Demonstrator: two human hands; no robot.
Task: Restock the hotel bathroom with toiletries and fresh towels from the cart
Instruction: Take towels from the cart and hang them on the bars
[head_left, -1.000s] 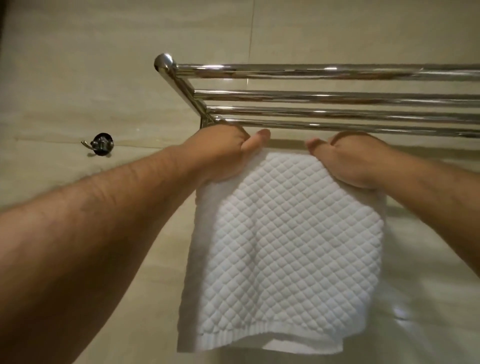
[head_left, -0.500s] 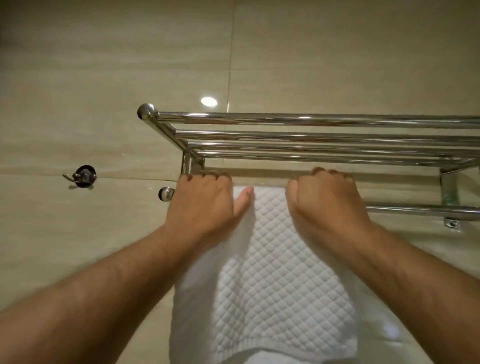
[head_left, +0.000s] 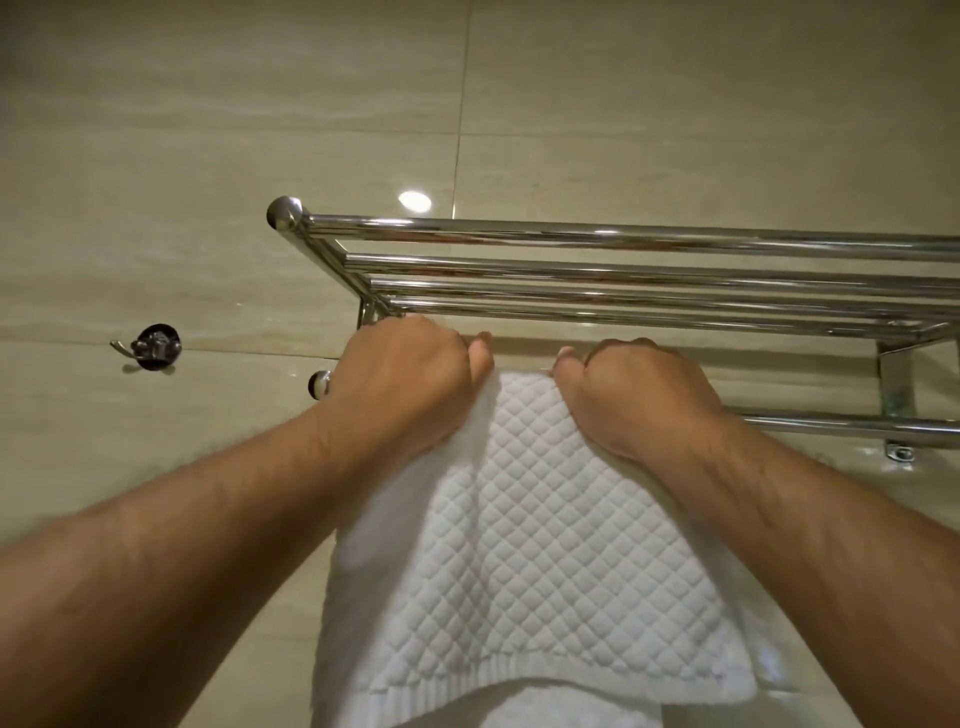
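The towel hung over the rail under the rack, draping from centre toward 6 o'clock. The left hand gripped its top edge at 11 o'clock, fingers curled over. The right hand gripped it likewise at 1 o'clock. A hook sat on the wall at 9 o'clock.

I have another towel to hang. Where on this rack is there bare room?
The top shelf is bare along all that shows. The lower bar is bare between the right hand and the bracket. Its left end is crowded: that hand and the left hand grip the towel there.
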